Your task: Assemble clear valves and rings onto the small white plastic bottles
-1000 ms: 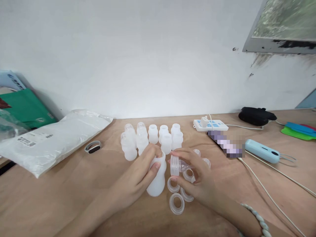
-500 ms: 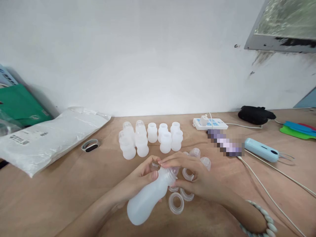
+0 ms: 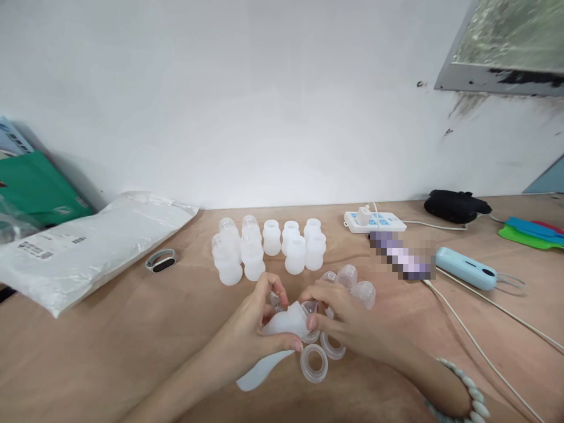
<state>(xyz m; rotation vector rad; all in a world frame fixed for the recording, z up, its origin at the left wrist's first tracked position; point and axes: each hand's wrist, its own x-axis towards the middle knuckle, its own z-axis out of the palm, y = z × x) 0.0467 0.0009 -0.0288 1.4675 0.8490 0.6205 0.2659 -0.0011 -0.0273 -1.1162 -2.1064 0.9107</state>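
Observation:
A frosted white baby bottle [image 3: 284,324] lies tilted over the table, its mouth toward the right. My left hand [image 3: 251,326] wraps round its upper part, thumb in front and fingers curled behind. My right hand [image 3: 341,311] grips the rim of the mouth between thumb and fingers. A clear dome-shaped piece [image 3: 310,307] shows between those fingers; whether it sits in the mouth or behind it I cannot tell. Close to my right hand lie several clear rings [image 3: 314,379] and several clear domed caps [image 3: 364,294]. Another clear piece [image 3: 275,299] is partly hidden behind my left hand.
Several frosted bottles [image 3: 295,255] stand farther back, some under clear domes. On the left are a white plastic parcel [image 3: 97,241] and a wristband [image 3: 161,261]. A power strip [image 3: 383,222], a blurred purple object [image 3: 399,254], a light-blue device [image 3: 467,268] and cables occupy the right.
My left hand has slid toward the bottle's neck, its thumb now across the front. The right fingers have shifted to the right along the rim, and the bottle's neck looks squeezed.

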